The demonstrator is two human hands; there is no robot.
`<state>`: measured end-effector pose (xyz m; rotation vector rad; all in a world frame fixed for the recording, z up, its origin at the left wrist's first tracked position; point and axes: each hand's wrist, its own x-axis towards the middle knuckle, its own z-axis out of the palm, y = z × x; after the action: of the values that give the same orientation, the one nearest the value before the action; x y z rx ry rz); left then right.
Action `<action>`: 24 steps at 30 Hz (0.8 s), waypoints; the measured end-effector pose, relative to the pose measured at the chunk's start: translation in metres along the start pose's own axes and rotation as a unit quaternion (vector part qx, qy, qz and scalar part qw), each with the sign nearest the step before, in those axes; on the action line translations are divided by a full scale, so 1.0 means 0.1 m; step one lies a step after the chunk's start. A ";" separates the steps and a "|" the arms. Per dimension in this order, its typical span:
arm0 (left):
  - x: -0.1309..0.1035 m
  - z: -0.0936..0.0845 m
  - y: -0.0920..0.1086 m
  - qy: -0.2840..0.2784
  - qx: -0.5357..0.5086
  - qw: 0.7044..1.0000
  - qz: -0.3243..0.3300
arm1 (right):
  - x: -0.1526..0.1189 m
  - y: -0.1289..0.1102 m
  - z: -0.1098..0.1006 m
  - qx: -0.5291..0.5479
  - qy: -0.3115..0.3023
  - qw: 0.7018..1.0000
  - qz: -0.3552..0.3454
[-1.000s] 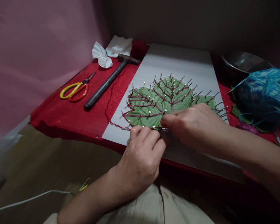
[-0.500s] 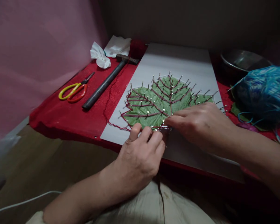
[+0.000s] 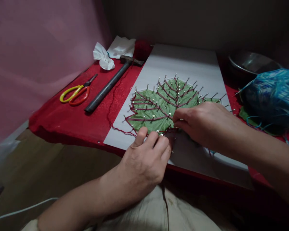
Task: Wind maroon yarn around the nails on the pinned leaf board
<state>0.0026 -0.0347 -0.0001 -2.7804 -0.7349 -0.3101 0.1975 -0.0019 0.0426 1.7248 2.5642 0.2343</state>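
A green leaf (image 3: 144,123) lies on a white board (image 3: 185,59), ringed and crossed by upright nails. Dark red yarn (image 3: 122,131) follows the leaf's veins and part of its left edge, wound from nail to nail. My left hand (image 3: 146,157) rests at the leaf's near edge, fingers curled over the yarn that runs in from the left; its fingertips are partly hidden. Just to the right, my right hand (image 3: 202,123) pinches the same yarn near the base of the leaf, and it covers the leaf's lower right part.
On the red tablecloth (image 3: 62,122) at left lie yellow-and-red-handled scissors (image 3: 78,93), a hammer (image 3: 108,86) and crumpled white tissue (image 3: 103,56). A red yarn ball (image 3: 142,49) sits behind. At right are a blue yarn ball (image 3: 274,96) and a metal bowl (image 3: 252,62).
My right hand has shifted slightly right and up, away from the left hand, with the yarn in its pinch. My left hand has stayed almost in place.
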 end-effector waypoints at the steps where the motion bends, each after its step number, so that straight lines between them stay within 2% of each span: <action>1: 0.00 0.00 0.00 0.000 -0.001 1.000 -0.002 | 0.01 0.01 0.00 -0.004 -0.002 1.000 0.009; 4: 0.00 0.00 0.02 0.011 -0.007 1.000 -0.005 | 0.01 0.05 0.00 -0.010 -0.011 1.000 0.025; 10: -0.01 0.02 -0.01 0.033 -0.058 0.998 -0.005 | -0.05 0.09 0.05 0.070 -0.003 0.995 0.071; 16: 0.05 -0.08 -0.16 0.124 -0.126 0.983 -0.050 | -0.12 0.10 0.13 0.133 0.036 0.987 0.084; 21: 0.27 -0.14 -0.29 0.059 -0.125 0.989 -0.041 | -0.14 0.12 0.20 0.139 0.068 0.986 0.060; 24: 0.41 -0.14 -0.39 0.046 -0.102 0.994 -0.020 | -0.15 0.13 0.24 0.134 0.075 0.987 0.051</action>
<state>0.0154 0.0125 0.0315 -2.9194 -0.7769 -0.5472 0.2184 -0.0084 0.0197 2.0024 2.7233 0.0224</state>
